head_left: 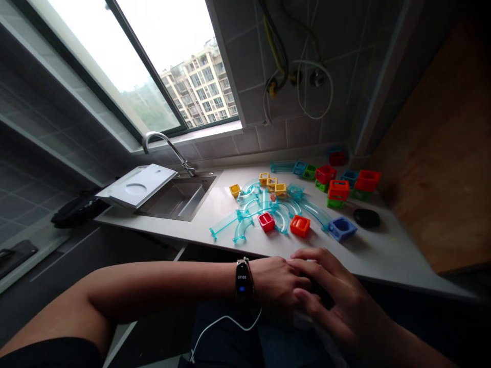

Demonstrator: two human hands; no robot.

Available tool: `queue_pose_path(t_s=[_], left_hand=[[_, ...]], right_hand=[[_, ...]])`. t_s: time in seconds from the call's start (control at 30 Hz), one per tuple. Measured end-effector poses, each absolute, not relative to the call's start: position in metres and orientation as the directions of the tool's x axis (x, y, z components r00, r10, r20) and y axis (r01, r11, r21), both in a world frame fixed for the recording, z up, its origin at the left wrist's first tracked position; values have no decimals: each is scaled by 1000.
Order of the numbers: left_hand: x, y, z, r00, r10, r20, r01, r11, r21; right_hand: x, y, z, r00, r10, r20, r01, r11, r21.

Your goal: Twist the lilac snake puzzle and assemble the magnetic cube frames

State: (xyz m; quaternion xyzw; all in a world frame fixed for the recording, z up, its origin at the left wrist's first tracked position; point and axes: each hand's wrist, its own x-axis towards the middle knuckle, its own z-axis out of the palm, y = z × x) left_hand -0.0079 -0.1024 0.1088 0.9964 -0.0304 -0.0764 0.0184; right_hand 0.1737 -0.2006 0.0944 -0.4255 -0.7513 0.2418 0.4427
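Touching hands (274, 278), hollow cubes (299, 227), part-covered sink (196, 198)

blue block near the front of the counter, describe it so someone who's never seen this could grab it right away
Start at the white counter, right of the sink. Near its front edge, find the blue block between an orange block and a black rounded object; it is deeper, more violet than the lighter blue blocks at the back.
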Motion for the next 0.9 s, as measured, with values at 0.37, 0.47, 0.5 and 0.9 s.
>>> queue_pose_path(t_s=[0.37,0.47,0.5,0.9], left_hand=[[-67,-61,156,929,310,-203,368,-711,599],[-70,-57,150,902,379,-207,384,-483,787],[-69,-58,146,881,412,-232,388,-349,853],[-61,-94,113,593,630,-501,47,594,803]], right_hand=[[155,-186,75,-430,859,-279,-141,-369,-919],[158,-182,72,-512,802,-308,-263,-487,-833],[159,-180,71,-525,796,-301,-301,-505,-809],[173,-171,64,-393,916,-86,-472,-281,-835]])
